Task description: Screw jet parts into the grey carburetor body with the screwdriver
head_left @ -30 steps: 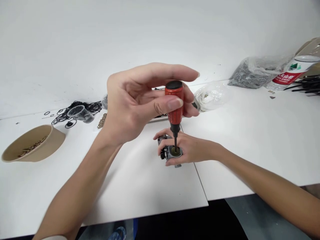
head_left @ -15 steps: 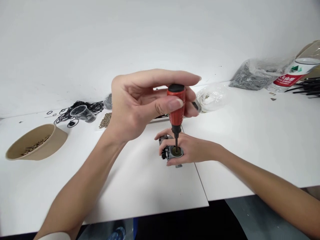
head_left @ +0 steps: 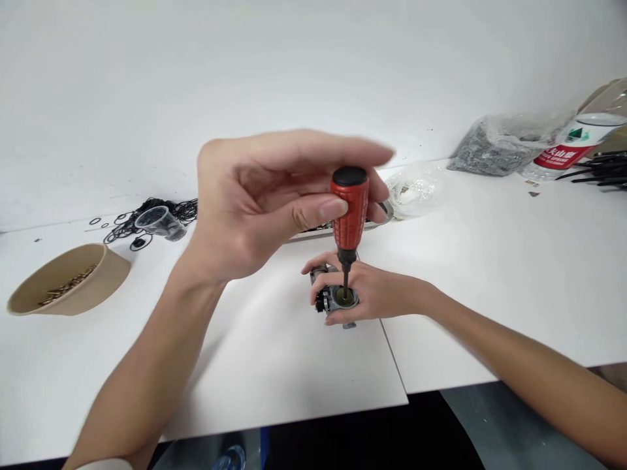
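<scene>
Far left of the worktop (head_left: 490, 274): a brown paper bowl (head_left: 68, 281) with small brass-coloured parts inside. Behind it, toward the back edge, a tangle of black O-rings (head_left: 128, 224) around a tipped clear plastic cup (head_left: 157, 221). Centre: left hand (head_left: 255, 202) raised above the worktop, thumb and curled fingers pinching the red handle of a screwdriver (head_left: 349, 215), index finger stretched out straight over its black cap. The screwdriver stands upright, its tip down in the round opening of a small grey metal part (head_left: 337, 300). That part sits on the worktop near the middle, just in from the front edge, gripped by the right hand (head_left: 377, 290), fingers wrapped round its sides. Right, along the back edge: a crumpled clear bag (head_left: 416, 189), a bag of grey pieces (head_left: 494, 147), a red-labelled bottle (head_left: 571, 147) lying at the far right corner.
</scene>
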The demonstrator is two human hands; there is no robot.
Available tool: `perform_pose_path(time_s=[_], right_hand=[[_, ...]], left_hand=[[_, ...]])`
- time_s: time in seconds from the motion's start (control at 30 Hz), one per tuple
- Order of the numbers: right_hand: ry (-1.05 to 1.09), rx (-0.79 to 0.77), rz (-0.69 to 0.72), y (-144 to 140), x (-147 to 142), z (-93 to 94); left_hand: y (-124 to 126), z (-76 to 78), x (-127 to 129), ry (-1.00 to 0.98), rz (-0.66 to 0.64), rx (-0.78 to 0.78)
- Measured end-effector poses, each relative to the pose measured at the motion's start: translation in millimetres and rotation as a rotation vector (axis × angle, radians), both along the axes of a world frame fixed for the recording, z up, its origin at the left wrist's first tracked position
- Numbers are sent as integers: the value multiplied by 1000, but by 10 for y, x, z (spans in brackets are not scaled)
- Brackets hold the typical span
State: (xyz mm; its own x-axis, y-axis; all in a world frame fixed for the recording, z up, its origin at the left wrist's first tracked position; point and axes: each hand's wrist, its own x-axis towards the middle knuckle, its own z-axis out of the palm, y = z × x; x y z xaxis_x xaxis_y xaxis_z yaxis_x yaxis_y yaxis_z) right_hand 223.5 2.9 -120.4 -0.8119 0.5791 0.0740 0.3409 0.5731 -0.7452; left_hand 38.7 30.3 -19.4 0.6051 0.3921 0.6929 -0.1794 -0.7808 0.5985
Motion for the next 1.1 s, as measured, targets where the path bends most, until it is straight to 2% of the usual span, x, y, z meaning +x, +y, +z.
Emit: perform_pose_path(time_s=[0.07,0.13,0.23,0.37,0.53,0.73,0.87,0.97,1.1], right_hand=[[9,4,2,0,2,-1],[18,0,6,2,3,-8],[29,-21,3,8,2,-26],[41,-27,-3,18,1,-54],[51,-19,6,19,9,-60],[44,-37,3,15,1,-47],[49,-26,2,21,3,-52],[50,-22,6,23,10,-55],[51,-23,4,19,10,-53]], left_hand=[[-4,17,-11,60,-13,-2],[19,21,-12,62,-26,69],[66,-1,11,-46,15,141],[53,-20,33,-146,38,70],[-25,26,1,-78,66,-31],[12,0,60,-110,23,21],[27,-51,86,-157,-4,-57],[33,-41,44,-97,-77,-77],[69,-2,-1,20,-97,-84]])
